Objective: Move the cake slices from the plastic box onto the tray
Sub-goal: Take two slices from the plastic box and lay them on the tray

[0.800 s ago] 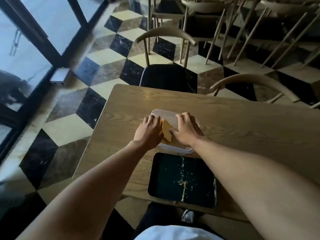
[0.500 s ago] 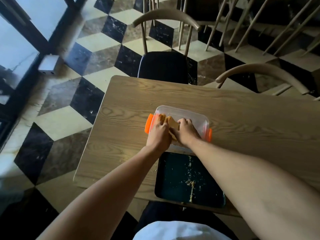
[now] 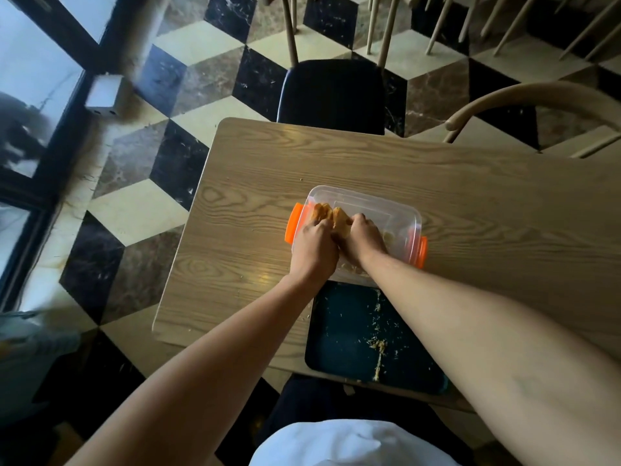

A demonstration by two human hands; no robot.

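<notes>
A clear plastic box (image 3: 393, 210) with orange side clips stands on the wooden table (image 3: 268, 183). Golden cake slices (image 3: 327, 213) stand at the box's left end. My left hand (image 3: 314, 248) and my right hand (image 3: 364, 238) are both inside the box, fingers closed on the slices from either side. The lower part of the slices is hidden by my hands. A dark tray (image 3: 346, 334) lies just in front of the box, holding only crumbs.
A black-seated chair (image 3: 332, 92) stands at the table's far side, and a curved wooden chair back (image 3: 524, 95) at the right. The left table edge drops to a chequered floor. Crumbs lie inside the box's right half.
The view has tilted down and drawn closer. Both hands have pushed deeper into the box and closed tighter around the cake slices.
</notes>
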